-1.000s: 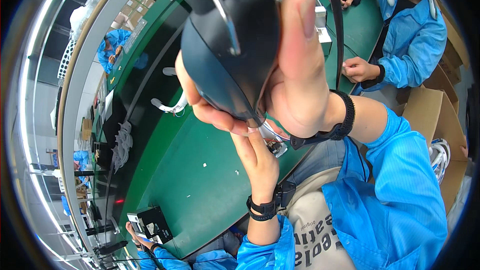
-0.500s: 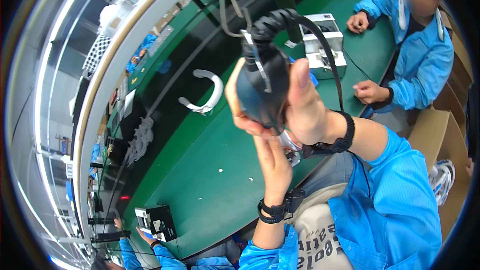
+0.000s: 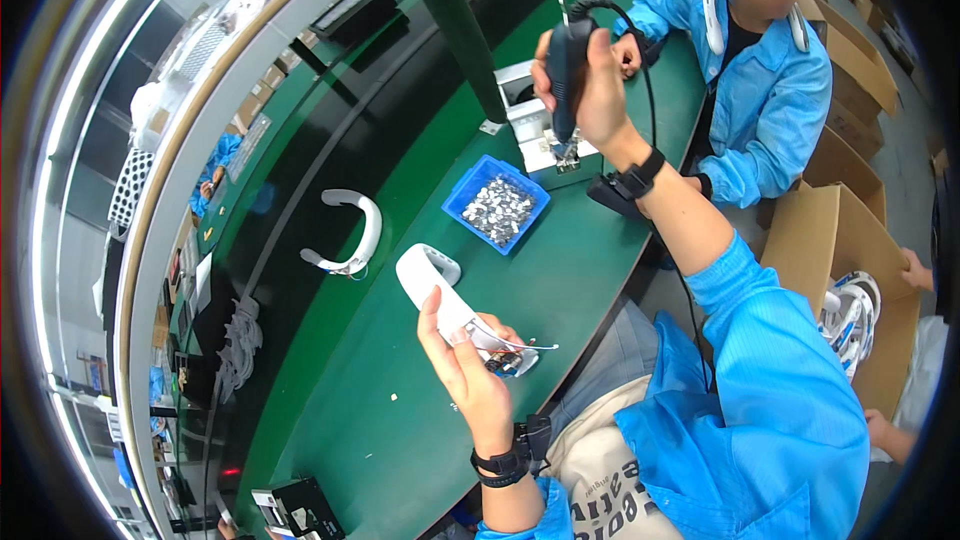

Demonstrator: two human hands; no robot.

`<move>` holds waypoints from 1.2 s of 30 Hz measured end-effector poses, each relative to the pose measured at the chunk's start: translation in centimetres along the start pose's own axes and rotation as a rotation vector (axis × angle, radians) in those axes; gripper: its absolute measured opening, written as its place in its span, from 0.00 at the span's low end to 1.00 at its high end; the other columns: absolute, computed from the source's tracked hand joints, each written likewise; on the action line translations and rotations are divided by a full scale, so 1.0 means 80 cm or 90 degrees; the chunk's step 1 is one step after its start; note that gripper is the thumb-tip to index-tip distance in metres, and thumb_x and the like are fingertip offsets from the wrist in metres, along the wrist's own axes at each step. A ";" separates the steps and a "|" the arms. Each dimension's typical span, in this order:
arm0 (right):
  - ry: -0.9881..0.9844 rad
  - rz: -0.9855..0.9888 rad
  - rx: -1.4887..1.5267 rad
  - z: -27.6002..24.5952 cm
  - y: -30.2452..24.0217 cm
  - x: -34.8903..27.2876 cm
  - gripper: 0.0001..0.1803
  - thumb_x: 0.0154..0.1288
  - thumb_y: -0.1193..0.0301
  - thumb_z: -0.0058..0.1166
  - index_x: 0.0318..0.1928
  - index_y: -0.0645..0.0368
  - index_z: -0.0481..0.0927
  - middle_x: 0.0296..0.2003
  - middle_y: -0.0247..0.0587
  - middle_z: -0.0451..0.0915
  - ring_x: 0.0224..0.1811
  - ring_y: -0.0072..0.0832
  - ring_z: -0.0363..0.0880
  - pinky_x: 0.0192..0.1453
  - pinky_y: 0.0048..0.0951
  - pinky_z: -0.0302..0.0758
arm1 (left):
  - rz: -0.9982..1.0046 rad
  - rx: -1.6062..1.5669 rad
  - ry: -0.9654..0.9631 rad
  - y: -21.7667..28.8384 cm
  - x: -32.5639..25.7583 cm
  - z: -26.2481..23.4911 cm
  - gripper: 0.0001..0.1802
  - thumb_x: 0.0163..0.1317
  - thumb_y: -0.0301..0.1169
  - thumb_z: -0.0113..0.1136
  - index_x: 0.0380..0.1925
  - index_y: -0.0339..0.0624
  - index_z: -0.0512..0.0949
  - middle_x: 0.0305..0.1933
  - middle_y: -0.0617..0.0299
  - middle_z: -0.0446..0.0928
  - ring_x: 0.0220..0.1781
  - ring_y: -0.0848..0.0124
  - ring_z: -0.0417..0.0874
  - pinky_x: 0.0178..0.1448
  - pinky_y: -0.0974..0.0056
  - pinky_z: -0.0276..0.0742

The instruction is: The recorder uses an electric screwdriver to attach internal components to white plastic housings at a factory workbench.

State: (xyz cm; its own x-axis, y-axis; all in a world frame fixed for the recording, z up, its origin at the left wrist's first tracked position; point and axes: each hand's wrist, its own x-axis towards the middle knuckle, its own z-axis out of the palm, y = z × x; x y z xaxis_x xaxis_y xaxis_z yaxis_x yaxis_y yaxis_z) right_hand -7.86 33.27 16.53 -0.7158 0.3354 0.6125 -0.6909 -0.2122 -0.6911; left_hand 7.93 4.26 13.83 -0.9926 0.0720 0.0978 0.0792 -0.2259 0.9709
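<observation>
My right hand [image 3: 603, 100] is closed around a black electric screwdriver [image 3: 569, 65], which points downward and hangs from a metal hook with a coiled cable at its top. Its tip is over a small white and silver bench machine [image 3: 526, 126]; whether they touch I cannot tell. Lower down, my left hand [image 3: 472, 380] grips a white curved neckband-shaped housing [image 3: 432, 285] above the green table. Wires and dark inner parts [image 3: 506, 362] show at the housing's near end. My left fingers partly cover it.
A blue tray [image 3: 468, 187] of small metallic parts sits beyond the housing. Another white curved band [image 3: 368, 240] lies farther left. A co-worker in blue [image 3: 765, 90] sits at far right, near cardboard boxes [image 3: 800, 230]. A black box-shaped device [image 3: 305, 510] stands at lower left.
My hands, which were together at the screwdriver, are apart. The right has carried the screwdriver away toward the bench machine; the left holds the white housing lower. The view has shifted.
</observation>
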 end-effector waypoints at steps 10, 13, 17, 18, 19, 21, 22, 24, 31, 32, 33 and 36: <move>-0.034 -0.002 -0.058 -0.010 0.018 -0.008 0.43 0.81 0.31 0.35 0.42 0.65 0.78 0.24 0.36 0.76 0.20 0.17 0.71 0.25 0.20 0.67 | 0.019 0.015 0.006 -0.004 0.000 0.015 0.28 0.82 0.29 0.45 0.79 0.48 0.57 0.32 0.57 0.77 0.28 0.69 0.78 0.35 0.63 0.79; -0.036 0.040 -0.055 -0.005 0.014 -0.011 0.44 0.81 0.31 0.35 0.41 0.64 0.78 0.23 0.36 0.76 0.20 0.18 0.71 0.24 0.21 0.67 | 0.026 0.024 -0.001 0.000 -0.001 0.013 0.28 0.83 0.29 0.45 0.79 0.48 0.57 0.32 0.57 0.77 0.28 0.70 0.79 0.36 0.64 0.79; -0.008 0.146 0.092 0.004 0.008 -0.021 0.43 0.80 0.29 0.32 0.44 0.60 0.78 0.24 0.38 0.77 0.19 0.22 0.72 0.24 0.24 0.68 | 0.019 0.026 0.000 0.001 -0.001 0.009 0.28 0.83 0.29 0.46 0.79 0.48 0.57 0.33 0.58 0.77 0.29 0.71 0.79 0.38 0.65 0.80; -0.007 0.149 0.116 0.013 -0.003 -0.027 0.44 0.79 0.28 0.31 0.45 0.59 0.77 0.24 0.38 0.77 0.19 0.23 0.73 0.24 0.24 0.69 | 0.020 0.036 -0.004 0.001 -0.001 0.008 0.28 0.83 0.28 0.46 0.79 0.48 0.57 0.34 0.58 0.77 0.30 0.72 0.79 0.38 0.65 0.80; -0.010 0.144 0.167 0.024 -0.016 -0.032 0.46 0.76 0.23 0.29 0.45 0.57 0.76 0.24 0.38 0.76 0.19 0.25 0.72 0.25 0.26 0.70 | 0.019 0.022 -0.009 -0.001 0.000 0.008 0.28 0.83 0.27 0.48 0.79 0.47 0.57 0.34 0.59 0.77 0.31 0.73 0.79 0.39 0.66 0.80; -0.017 0.085 0.127 0.043 -0.067 -0.040 0.47 0.74 0.21 0.26 0.44 0.57 0.71 0.25 0.38 0.73 0.19 0.26 0.71 0.24 0.30 0.69 | 0.013 0.011 -0.028 0.000 0.000 0.018 0.29 0.82 0.26 0.49 0.79 0.47 0.57 0.35 0.60 0.77 0.32 0.74 0.79 0.39 0.66 0.79; -0.014 0.055 0.198 0.057 -0.089 -0.045 0.47 0.75 0.23 0.26 0.45 0.58 0.71 0.25 0.38 0.72 0.18 0.26 0.68 0.21 0.30 0.67 | 0.006 0.002 -0.046 -0.002 0.003 0.022 0.29 0.82 0.26 0.49 0.79 0.47 0.57 0.35 0.60 0.77 0.32 0.74 0.79 0.39 0.67 0.79; -0.046 0.020 0.280 0.097 -0.124 -0.053 0.44 0.75 0.24 0.29 0.45 0.57 0.70 0.24 0.36 0.69 0.17 0.26 0.66 0.20 0.28 0.65 | 0.005 0.013 -0.048 0.000 0.005 0.023 0.29 0.82 0.26 0.49 0.79 0.45 0.56 0.34 0.60 0.77 0.32 0.74 0.79 0.39 0.68 0.78; -0.216 0.026 0.361 0.167 -0.136 -0.082 0.45 0.73 0.22 0.31 0.45 0.55 0.69 0.22 0.40 0.72 0.16 0.31 0.70 0.18 0.33 0.69 | -0.003 0.031 -0.085 -0.003 0.006 0.012 0.29 0.83 0.27 0.46 0.79 0.43 0.55 0.40 0.60 0.77 0.36 0.76 0.78 0.42 0.69 0.79; -0.220 0.031 0.363 0.170 -0.134 -0.085 0.45 0.73 0.22 0.31 0.45 0.55 0.69 0.22 0.40 0.72 0.16 0.31 0.70 0.18 0.33 0.69 | -0.001 0.041 -0.096 -0.003 0.006 0.010 0.29 0.83 0.25 0.44 0.80 0.43 0.55 0.44 0.59 0.77 0.38 0.76 0.78 0.44 0.68 0.81; -0.224 0.036 0.364 0.172 -0.131 -0.087 0.45 0.72 0.21 0.32 0.45 0.55 0.69 0.22 0.41 0.73 0.16 0.32 0.71 0.18 0.33 0.69 | 0.002 0.042 -0.092 -0.004 0.006 0.010 0.29 0.83 0.26 0.44 0.80 0.41 0.55 0.49 0.58 0.76 0.40 0.76 0.79 0.44 0.68 0.81; -0.232 0.047 0.377 0.178 -0.123 -0.092 0.47 0.70 0.19 0.32 0.45 0.56 0.69 0.22 0.42 0.73 0.18 0.32 0.72 0.19 0.34 0.70 | 0.013 0.022 -0.102 -0.009 0.005 0.005 0.29 0.83 0.27 0.45 0.80 0.41 0.55 0.53 0.57 0.75 0.40 0.76 0.79 0.43 0.68 0.81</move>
State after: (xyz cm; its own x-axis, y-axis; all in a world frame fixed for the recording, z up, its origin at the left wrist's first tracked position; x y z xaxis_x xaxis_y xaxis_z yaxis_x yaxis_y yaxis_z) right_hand 2.79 19.81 24.28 -0.6799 -0.0064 0.7333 -0.5041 -0.7221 -0.4738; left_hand 7.52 4.85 13.25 -0.9637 0.2222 0.1480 0.1045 -0.1958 0.9750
